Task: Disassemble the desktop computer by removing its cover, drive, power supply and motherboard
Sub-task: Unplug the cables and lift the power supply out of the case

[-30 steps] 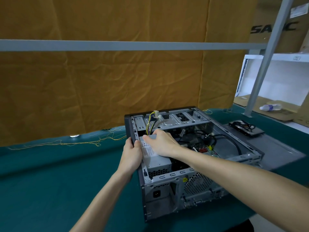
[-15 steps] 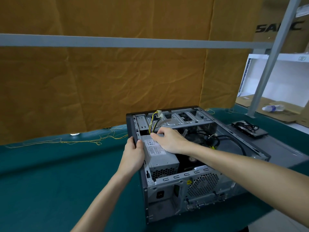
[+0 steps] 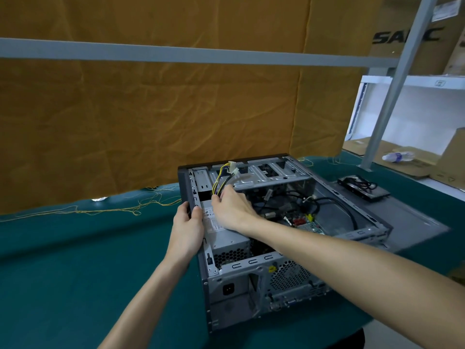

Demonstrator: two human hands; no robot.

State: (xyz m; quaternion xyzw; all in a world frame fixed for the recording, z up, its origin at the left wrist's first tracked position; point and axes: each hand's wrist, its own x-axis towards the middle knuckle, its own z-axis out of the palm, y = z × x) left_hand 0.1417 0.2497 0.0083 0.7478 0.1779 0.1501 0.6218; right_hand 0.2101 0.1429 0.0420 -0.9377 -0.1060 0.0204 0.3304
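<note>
While left hand (image 3: 187, 229) grips case (image 3: 254, 285) edge (right hand (image 3: 232, 207) inside).

Case (image 3: 254, 285) top is open, access from above. Left bay blocked: power supply (image 3: 226, 238) fills it, right hand (image 3: 232, 210) on its far end at the cable bundle (image 3: 221, 181), left hand (image 3: 187, 227) gripping the left wall. Centre cluttered with black cables (image 3: 327, 205). Drive cage (image 3: 261, 173) bars the far end. Green table (image 3: 63, 260) left of case is free; removed cover (image 3: 412, 217) and drive (image 3: 363, 187) take the right side.

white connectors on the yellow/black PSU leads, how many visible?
2. Both white connectors sit together at the leads' far ends, on the drive cage above the right hand. Others may hide inside.
</note>
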